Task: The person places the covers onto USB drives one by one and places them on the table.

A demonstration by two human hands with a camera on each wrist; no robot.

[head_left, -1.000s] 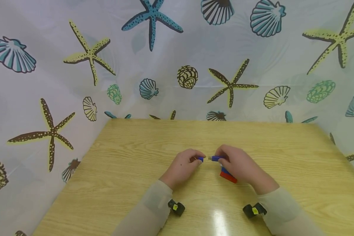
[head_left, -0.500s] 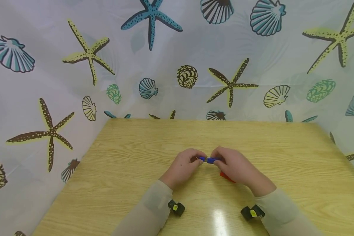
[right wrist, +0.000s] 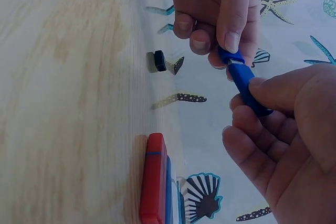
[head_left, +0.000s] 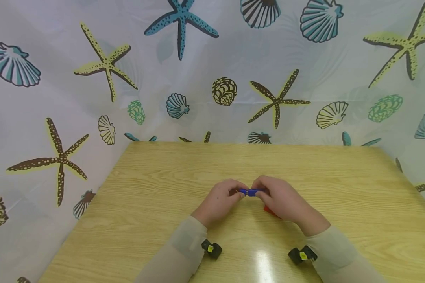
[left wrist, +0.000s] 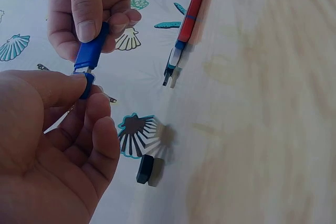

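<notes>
My right hand (head_left: 277,196) pinches the body of a blue USB stick (right wrist: 248,88) between thumb and fingers. Facing it, my left hand (head_left: 222,197) pinches the stick's small blue cap (left wrist: 88,87). The cap sits over the end of the metal plug, with a narrow strip of metal showing between the two blue parts in both wrist views. The stick is held above the table. Beneath my right hand lies a long red piece (head_left: 272,212) with a thin blue band, alongside blue and white parts; the hand hides most of it in the head view.
A small dark block (left wrist: 145,169) rests on the table, visible in the wrist views. The wood-grain table (head_left: 170,169) is backed by a white cloth (head_left: 205,47) printed with starfish and shells. Black wrist cameras (head_left: 211,249) hang at both sleeves.
My right hand has moved left, bringing the USB stick's plug into the cap, and the gap between them has narrowed. My left hand has stayed nearly still.
</notes>
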